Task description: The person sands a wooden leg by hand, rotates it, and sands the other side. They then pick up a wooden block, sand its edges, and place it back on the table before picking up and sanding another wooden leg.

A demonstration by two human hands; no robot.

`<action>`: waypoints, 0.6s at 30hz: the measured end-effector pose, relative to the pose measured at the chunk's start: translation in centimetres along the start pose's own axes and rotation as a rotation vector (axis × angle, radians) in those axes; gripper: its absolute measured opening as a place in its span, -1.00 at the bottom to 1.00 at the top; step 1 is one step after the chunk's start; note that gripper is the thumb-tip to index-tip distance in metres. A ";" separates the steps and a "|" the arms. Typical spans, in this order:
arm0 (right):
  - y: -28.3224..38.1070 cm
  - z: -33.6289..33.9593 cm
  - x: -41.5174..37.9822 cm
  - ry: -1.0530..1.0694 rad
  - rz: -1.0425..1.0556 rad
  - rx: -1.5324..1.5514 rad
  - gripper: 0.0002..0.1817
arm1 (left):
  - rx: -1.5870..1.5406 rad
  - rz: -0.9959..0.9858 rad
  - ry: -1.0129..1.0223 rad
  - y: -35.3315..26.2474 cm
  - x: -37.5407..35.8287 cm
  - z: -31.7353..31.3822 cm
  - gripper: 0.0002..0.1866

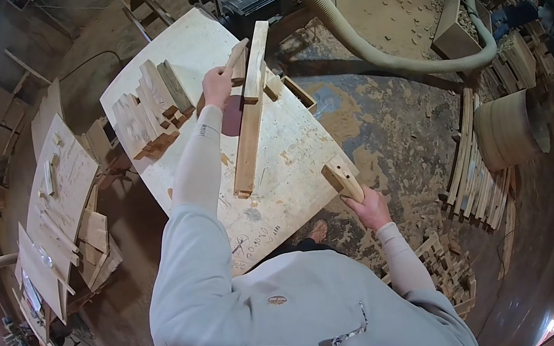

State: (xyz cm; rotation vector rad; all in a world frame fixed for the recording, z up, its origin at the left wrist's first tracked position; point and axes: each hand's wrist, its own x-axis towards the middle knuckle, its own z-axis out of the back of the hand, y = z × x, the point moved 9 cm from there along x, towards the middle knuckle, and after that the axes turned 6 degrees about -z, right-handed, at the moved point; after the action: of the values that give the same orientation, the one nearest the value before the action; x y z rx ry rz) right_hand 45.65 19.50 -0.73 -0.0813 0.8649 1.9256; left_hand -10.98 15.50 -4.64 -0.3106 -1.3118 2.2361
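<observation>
A drilled wooden block (341,176) sits in the right hand (370,209) in the head view, at the right-hand near corner of the white worktable (296,202); the fingers are closed round its near end, and two dark holes show on its upper face. The left hand (216,87) reaches over toward the far edge, gripping the near end of a short wooden piece (237,52). Just right of it a long wooden beam (250,150) runs from mid-table toward the far edge, a paler bar (258,57) lying over its far end. A dark red patch (231,117) shows beside the beam. Wooden pieces (151,107) stand bunched along the left edge. Past the far edge is a black motor (255,1).
</observation>
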 end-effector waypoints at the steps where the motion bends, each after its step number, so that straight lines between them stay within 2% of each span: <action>1: 0.2 0.2 -0.1 0.001 0.002 0.001 -0.47 | -0.316 0.227 0.048 1.7 -0.5 -0.5 -0.54; 5: 0.3 0.1 0.0 0.038 -0.025 0.013 -0.48 | -0.107 0.128 0.066 2.6 0.2 0.7 -0.55; 8: 0.0 -0.1 0.0 0.044 -0.023 0.026 -0.48 | 0.036 0.027 0.033 0.2 -0.3 1.0 -0.54; 10: 0.0 -0.2 0.1 0.039 -0.014 0.026 -0.48 | 0.287 -0.127 0.023 -2.3 -0.7 0.7 -0.52; 11: -0.1 -0.3 0.1 0.046 -0.020 0.042 -0.48 | 0.284 -0.126 0.022 -3.0 -1.0 0.3 -0.52; 13: -0.2 -0.4 0.2 0.051 -0.028 0.056 -0.48 | 0.497 -0.166 -0.007 -4.7 -1.7 -0.3 -0.49; 18: -0.1 -0.1 0.0 0.028 -0.024 0.006 -0.44 | 0.572 -0.239 0.094 -5.2 -0.9 -1.7 -0.54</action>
State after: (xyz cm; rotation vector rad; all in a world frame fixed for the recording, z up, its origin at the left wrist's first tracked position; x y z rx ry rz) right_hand 45.66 19.48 -0.91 -0.1145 0.8850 1.9034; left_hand -7.79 18.33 -1.13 -0.0423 -0.5823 2.2415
